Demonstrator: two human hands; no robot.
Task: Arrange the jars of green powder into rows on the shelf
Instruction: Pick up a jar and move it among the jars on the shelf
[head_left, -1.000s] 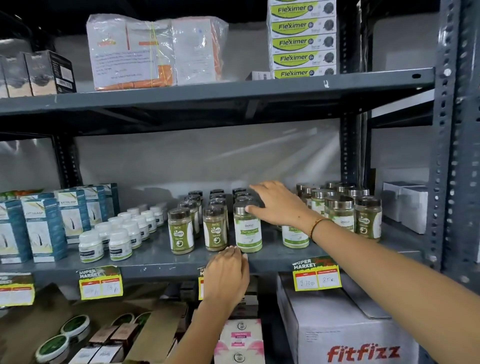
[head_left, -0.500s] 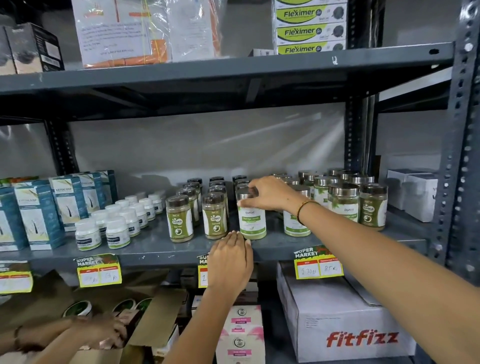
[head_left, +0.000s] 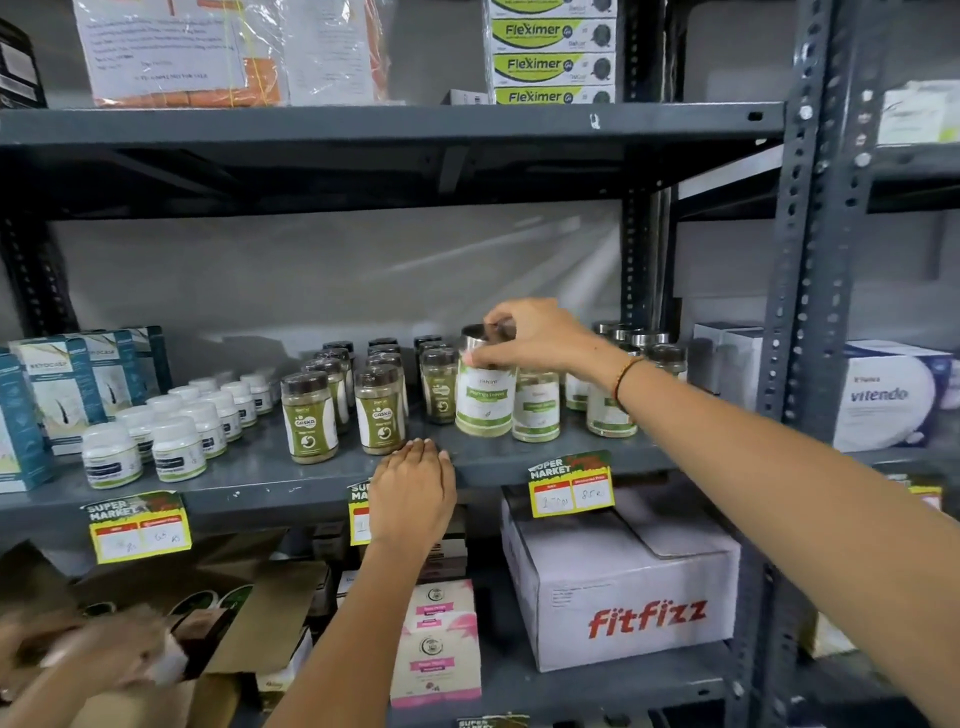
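Lower right, a white box (head_left: 618, 587) reads "fitfizz"; upper centre, green "Fleximer" cartons (head_left: 553, 52). Centre frame on the shelf (head_left: 260, 480), the right hand (head_left: 540, 338) has fingers clamped on a white-labelled jar (head_left: 484, 400), beside brown-capped "GASKA" bottles (head_left: 382, 410). The left hand (head_left: 413, 493) lies flat, fingers loose, covering a "SUPER MARKET" price tag (head_left: 358, 512).

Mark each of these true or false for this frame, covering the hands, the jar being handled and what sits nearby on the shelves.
1. The right hand grips the silver-lidded jar by its lid. True.
2. The left hand holds a jar. False: it lies flat on the shelf edge, holding nothing.
3. The small white bottles stand left of the brown-lidded jars. True.
4. The Fitfizz box sits on the top shelf. False: it sits below the jar shelf.
5. The held jar lies on its side. False: it is upright.
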